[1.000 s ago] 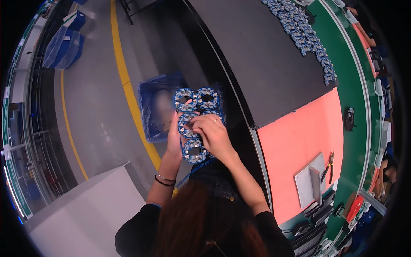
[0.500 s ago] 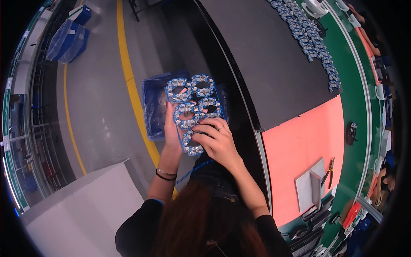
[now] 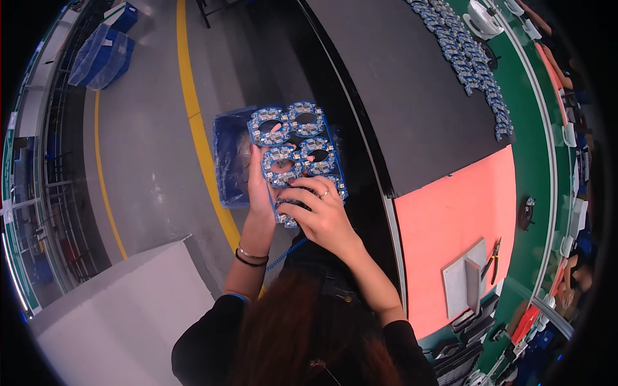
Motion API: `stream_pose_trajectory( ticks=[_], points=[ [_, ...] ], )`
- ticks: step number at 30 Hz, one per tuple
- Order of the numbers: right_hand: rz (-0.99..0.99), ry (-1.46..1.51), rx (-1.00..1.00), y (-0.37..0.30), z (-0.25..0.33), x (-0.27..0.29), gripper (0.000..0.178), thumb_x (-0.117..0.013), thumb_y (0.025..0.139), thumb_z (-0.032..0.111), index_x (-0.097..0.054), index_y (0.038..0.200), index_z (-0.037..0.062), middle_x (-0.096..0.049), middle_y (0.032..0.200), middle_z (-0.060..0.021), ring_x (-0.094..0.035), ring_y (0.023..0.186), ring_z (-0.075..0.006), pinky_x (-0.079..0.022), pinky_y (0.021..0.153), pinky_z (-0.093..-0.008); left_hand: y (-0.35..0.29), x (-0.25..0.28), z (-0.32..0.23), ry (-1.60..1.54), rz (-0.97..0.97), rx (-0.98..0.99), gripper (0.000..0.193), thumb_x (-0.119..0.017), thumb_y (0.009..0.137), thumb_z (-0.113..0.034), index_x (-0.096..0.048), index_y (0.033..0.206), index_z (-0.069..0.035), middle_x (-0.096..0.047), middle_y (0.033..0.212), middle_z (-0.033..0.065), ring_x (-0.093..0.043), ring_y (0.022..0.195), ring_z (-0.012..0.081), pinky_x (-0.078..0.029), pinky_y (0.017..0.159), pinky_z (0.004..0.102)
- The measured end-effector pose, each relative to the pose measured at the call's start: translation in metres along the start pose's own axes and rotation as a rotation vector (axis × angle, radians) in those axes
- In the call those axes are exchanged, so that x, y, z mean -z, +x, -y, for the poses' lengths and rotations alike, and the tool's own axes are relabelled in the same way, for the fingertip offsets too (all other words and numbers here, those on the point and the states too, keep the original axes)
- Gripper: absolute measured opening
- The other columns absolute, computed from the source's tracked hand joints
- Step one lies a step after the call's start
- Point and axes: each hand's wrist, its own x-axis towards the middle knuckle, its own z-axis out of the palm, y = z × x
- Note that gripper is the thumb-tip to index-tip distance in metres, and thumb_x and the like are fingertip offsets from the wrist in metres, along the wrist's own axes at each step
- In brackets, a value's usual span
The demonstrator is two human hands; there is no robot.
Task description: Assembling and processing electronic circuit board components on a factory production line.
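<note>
A panel of blue ring-shaped circuit boards (image 3: 281, 156), joined in two columns, is held up in front of me. My left hand (image 3: 259, 183) grips it from the left edge and from beneath, with fingertips showing through the ring openings. Over the panel's near end lies my right hand (image 3: 322, 212), its fingers bent onto the near rings and hiding much of them. Whether those fingers pinch a single ring, I cannot tell. Below the panel stands a blue bin (image 3: 230, 164) lined with clear plastic.
To the right is a bench with a dark mat (image 3: 399, 103) and a pink mat (image 3: 450, 219). Rows of similar boards (image 3: 467, 58) lie along its far right. A metal plate with an upright fin (image 3: 465, 276) and pliers (image 3: 495, 260) rest on the pink mat. A white block (image 3: 129, 309) stands at lower left.
The panel and both hands have shifted slightly away from me. My right fingers have moved left across the near rings, covering more of them.
</note>
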Motion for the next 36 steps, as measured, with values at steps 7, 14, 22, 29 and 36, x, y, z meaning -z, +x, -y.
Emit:
stream_pose_trajectory(
  ticks=[7, 14, 22, 29, 36],
  points=[
    [-0.19, 0.357, -0.205, -0.008, -0.001, -0.005, 0.013, -0.07, 0.078, -0.002, -0.072, 0.09, 0.0043, -0.069, 0.1, -0.0058, -0.062, 0.102, -0.0271, -0.046, 0.094, -0.039, 0.0, -0.012, -0.001, -0.053, 0.007, -0.024, 0.056, -0.025, 0.109, -0.047, -0.038, 0.148, -0.009, -0.059, 0.129, 0.0148, -0.067, 0.107, 0.0301, -0.059, 0.088, 0.0402],
    [-0.116, 0.144, -0.122, -0.018, -0.003, 0.017, 0.015, -0.079, 0.076, 0.012, -0.073, 0.089, 0.0083, -0.069, 0.102, -0.0037, -0.062, 0.105, -0.0258, -0.045, 0.093, -0.0385, -0.001, -0.008, 0.0, -0.032, 0.029, -0.031, 0.057, -0.024, 0.109, -0.048, -0.035, 0.151, -0.01, -0.056, 0.132, 0.0157, -0.064, 0.113, 0.031, -0.058, 0.092, 0.0441],
    [-0.134, 0.115, -0.107, -0.03, -0.012, 0.0, 0.014, -0.076, 0.079, 0.01, -0.066, 0.089, 0.007, -0.068, 0.108, -0.0063, -0.063, 0.103, -0.0291, -0.046, 0.092, -0.0428, -0.007, -0.022, 0.001, 0.14, -0.074, -0.128, 0.051, -0.033, 0.109, -0.044, -0.04, 0.147, -0.01, -0.056, 0.128, 0.0125, -0.065, 0.108, 0.0222, -0.059, 0.087, 0.0372],
    [-0.307, 0.168, -0.041, -0.037, -0.009, -0.044, 0.017, -0.074, 0.076, 0.002, -0.064, 0.09, 0.0029, -0.067, 0.101, -0.0095, -0.065, 0.091, -0.0297, -0.052, 0.081, -0.0398, -0.019, -0.011, -0.009, 0.689, -0.358, -0.333, 0.052, -0.034, 0.109, -0.045, -0.047, 0.137, -0.004, -0.054, 0.126, 0.009, -0.053, 0.109, 0.0154, -0.042, 0.097, 0.0305],
    [-0.297, 0.218, -0.008, -0.044, -0.007, -0.068, 0.021, -0.074, 0.074, -0.001, -0.064, 0.093, 0.0016, -0.064, 0.097, -0.0113, -0.065, 0.087, -0.0306, -0.053, 0.076, -0.0389, -0.024, 0.0, -0.017, 1.111, -0.256, -0.381, 0.046, -0.038, 0.109, -0.032, -0.045, 0.147, -0.008, -0.046, 0.119, 0.0096, -0.05, 0.103, 0.0164, -0.042, 0.094, 0.0317]
  ],
)
